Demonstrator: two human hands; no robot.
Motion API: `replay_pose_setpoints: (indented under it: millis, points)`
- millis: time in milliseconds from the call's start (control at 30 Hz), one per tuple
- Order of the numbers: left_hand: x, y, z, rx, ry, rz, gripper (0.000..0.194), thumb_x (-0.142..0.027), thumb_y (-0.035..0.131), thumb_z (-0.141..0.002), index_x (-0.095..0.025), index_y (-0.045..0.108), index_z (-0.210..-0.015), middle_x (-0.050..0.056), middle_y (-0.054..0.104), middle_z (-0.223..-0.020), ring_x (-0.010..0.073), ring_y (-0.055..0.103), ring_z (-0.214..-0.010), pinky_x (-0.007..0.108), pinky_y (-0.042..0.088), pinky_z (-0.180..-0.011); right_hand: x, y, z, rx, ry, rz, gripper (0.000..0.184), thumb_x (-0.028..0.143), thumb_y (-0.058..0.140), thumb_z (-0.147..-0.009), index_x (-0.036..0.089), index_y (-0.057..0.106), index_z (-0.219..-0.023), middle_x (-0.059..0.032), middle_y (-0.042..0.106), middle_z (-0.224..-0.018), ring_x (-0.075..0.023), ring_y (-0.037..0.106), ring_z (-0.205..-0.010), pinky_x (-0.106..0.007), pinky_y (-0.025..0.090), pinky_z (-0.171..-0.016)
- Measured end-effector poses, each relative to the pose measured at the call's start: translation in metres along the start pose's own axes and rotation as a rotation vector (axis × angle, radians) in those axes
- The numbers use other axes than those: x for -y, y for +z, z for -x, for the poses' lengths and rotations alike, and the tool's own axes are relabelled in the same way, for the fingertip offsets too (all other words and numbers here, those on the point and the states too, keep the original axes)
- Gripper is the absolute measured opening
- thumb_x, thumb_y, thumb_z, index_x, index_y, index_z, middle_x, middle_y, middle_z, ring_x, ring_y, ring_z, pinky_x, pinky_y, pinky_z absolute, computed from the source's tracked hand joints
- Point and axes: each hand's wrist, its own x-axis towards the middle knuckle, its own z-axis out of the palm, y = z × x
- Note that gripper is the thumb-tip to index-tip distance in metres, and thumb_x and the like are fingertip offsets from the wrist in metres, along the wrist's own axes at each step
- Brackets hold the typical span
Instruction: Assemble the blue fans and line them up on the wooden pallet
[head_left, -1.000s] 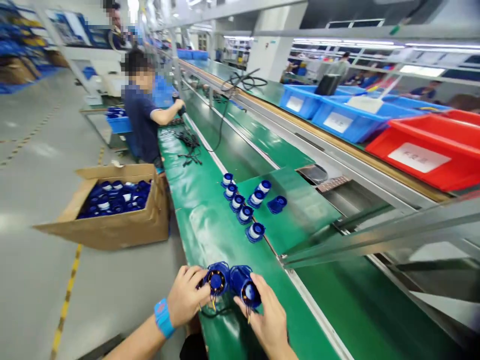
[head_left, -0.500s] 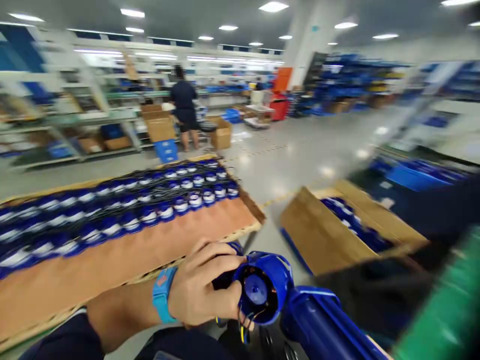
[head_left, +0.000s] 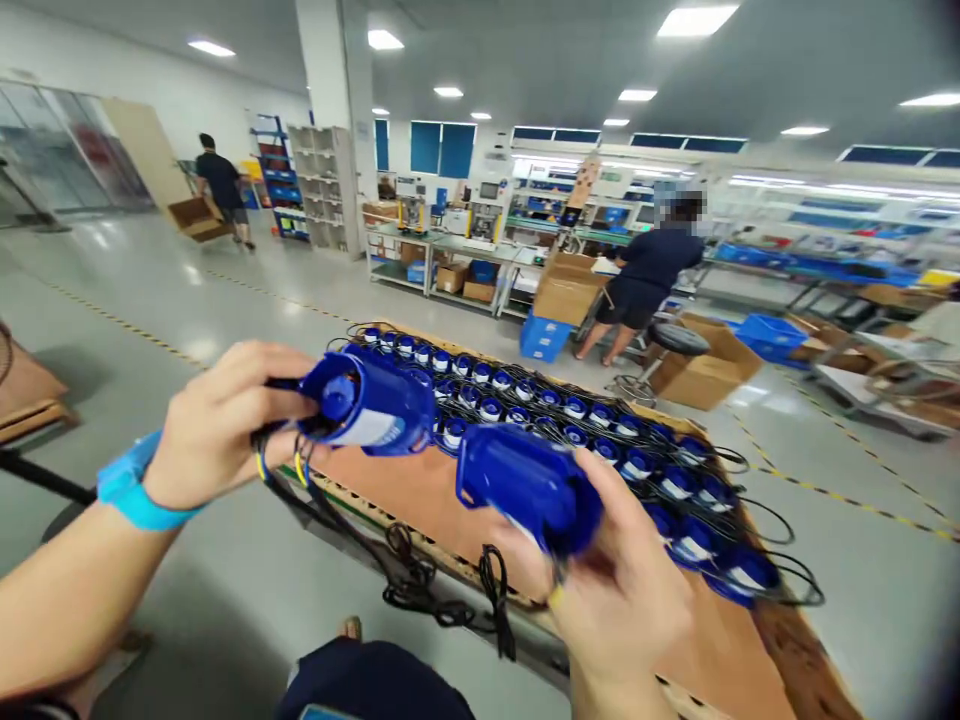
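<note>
Hands [head_left: 206, 425] [head_left: 630, 590] raised apart, gripping blue housings [head_left: 394, 400] [head_left: 521, 480] by outer ends.

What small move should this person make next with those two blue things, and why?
Probably lower the blue unit in the right grip toward the brown board. Similar units sit there in rows, bare board shows in front of them, and the left grip holds a second unit, with black cables dangling below.
</note>
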Motion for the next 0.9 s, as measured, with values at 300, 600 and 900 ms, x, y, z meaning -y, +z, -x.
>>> replay_pose_setpoints:
  millis: [300, 600, 900]
  points:
    - [0.188, 0.018, 0.13, 0.306, -0.075, -0.122, 0.04, -0.055, 0.046, -0.098, -0.021, 0.065, -0.087, 0.006, 0.069, -0.102, 0.0185, 0.059, -0.093, 0.033, 0.046, -0.081, 0.02, 0.248, -0.004, 0.265, 0.158, -0.283, 0.067, 0.044, 0.082, -0.077, 0.024, 0.058, -0.137, -0.0079, 0.066, -0.132, -0.0259, 0.066, -0.118, -0.04, 0.054, -0.105]
    - [0.304, 0.144, 0.297, 0.645, -0.02, 0.155, 0.029, -0.046, 0.05, -0.097, -0.025, 0.069, -0.094, 0.008, 0.069, -0.114, 0.0233, 0.056, -0.104, 0.037, 0.04, -0.087, 0.006, 0.427, 0.099, 0.531, 0.447, -0.078, 0.072, 0.029, 0.086, -0.072, 0.026, 0.056, -0.138, -0.0094, 0.064, -0.135, -0.0295, 0.061, -0.125, -0.046, 0.051, -0.107]
    - [0.342, 0.186, 0.342, 0.751, 0.03, 0.305, 0.018, -0.042, 0.061, -0.092, -0.028, 0.07, -0.1, 0.007, 0.067, -0.113, 0.0222, 0.055, -0.102, 0.035, 0.04, -0.084, 0.016, 0.469, 0.128, 0.633, 0.552, 0.058, 0.081, 0.025, 0.087, -0.071, 0.029, 0.05, -0.143, -0.0099, 0.063, -0.134, -0.0301, 0.062, -0.122, -0.046, 0.052, -0.104]
